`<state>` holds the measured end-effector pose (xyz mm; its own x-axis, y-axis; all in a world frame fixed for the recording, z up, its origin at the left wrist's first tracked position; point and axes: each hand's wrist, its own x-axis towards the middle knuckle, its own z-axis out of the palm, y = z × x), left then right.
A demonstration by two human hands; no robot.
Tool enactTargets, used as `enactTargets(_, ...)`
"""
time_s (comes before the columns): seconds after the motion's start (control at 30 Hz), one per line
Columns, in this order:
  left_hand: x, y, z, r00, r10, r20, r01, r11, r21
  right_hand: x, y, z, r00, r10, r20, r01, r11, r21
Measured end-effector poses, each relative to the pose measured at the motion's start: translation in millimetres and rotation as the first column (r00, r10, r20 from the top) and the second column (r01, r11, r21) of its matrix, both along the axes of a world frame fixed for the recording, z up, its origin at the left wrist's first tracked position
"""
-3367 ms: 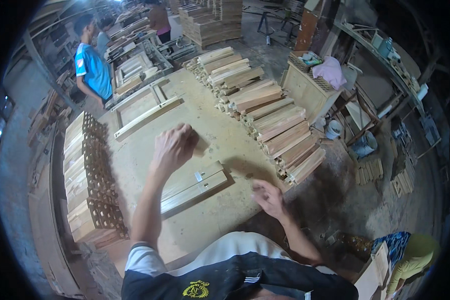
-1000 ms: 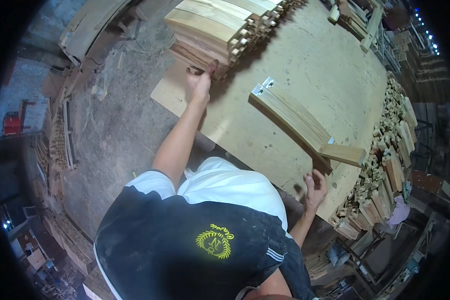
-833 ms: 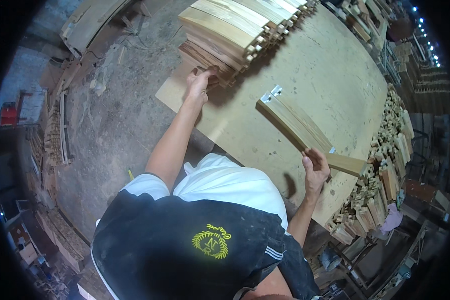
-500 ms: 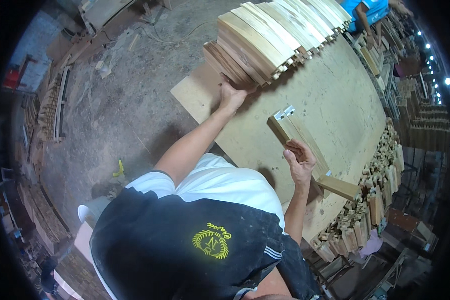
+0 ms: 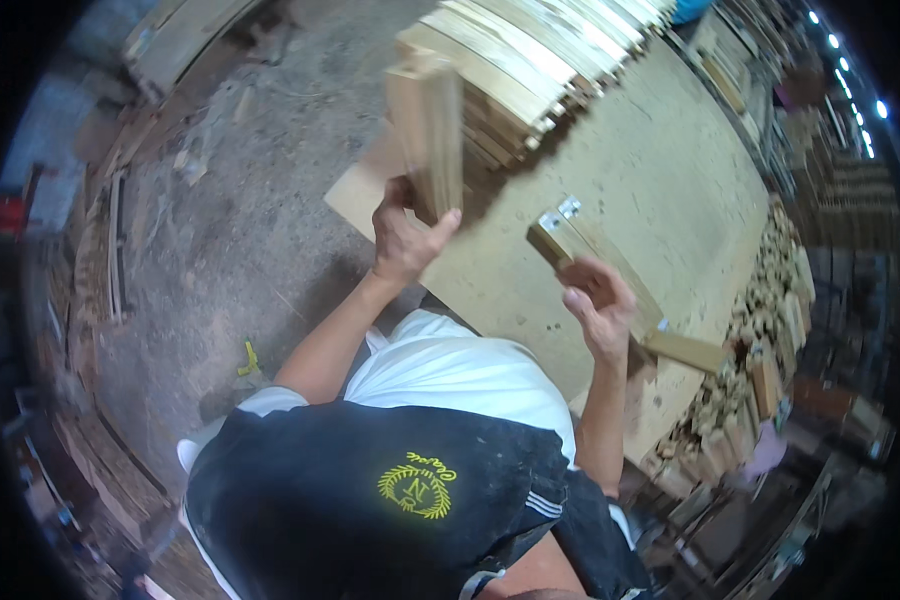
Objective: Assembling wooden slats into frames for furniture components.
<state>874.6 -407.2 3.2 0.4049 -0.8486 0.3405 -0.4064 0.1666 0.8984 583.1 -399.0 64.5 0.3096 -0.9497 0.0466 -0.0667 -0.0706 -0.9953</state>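
My left hand grips a pale wooden piece and holds it upright, lifted off the stack of similar wooden pieces at the near edge of the plywood table. My right hand rests on a long wooden bar that lies on the table, with small metal hinges at its near end. A second short board sticks out past my right hand.
Rows of stacked wooden parts line the far side of the table. The dusty concrete floor lies to my left, with planks and a small yellow object on it.
My left hand has pulled one wooden piece off the stack and raised it. My right hand has slid along the bar toward its hinged end.
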Motion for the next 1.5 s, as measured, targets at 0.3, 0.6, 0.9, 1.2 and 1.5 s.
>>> enactTargets(0.3, -78.8, -32.6, 38.6, 0.766, -0.452, 0.458, 0.533, 0.844, -0.058, 6.8, -68.1, -12.6, 0.921, -0.348, 0.175, 0.361, 0.931, -0.054)
enactTargets(0.6, -64.7, -84.8, 9.6, 0.791, -0.57, -0.222, 0.598, 0.797, 0.085, -28.2, -111.7, -67.4, 0.943, -0.327, -0.061, 0.318, 0.941, -0.118)
enactTargets(0.9, -145.1, -140.9, 50.8, 0.6, -0.781, -0.173, 0.743, 0.624, -0.242, -4.2, -86.9, -42.5, 0.849, -0.215, -0.483, 0.027, 0.93, -0.366)
enactTargets(1.2, -143.7, -141.3, 35.8, 0.682, -0.731, -0.012, 0.685, 0.644, -0.341, -1.4, -81.4, -54.7, 0.865, -0.34, -0.368, 0.166, 0.888, -0.43)
enactTargets(1.5, -126.1, -136.8, -17.1, 0.643, -0.439, -0.628, 0.657, 0.738, 0.157, -131.2, 95.6, -92.8, 0.319, -0.938, -0.139, 0.924, 0.34, -0.175)
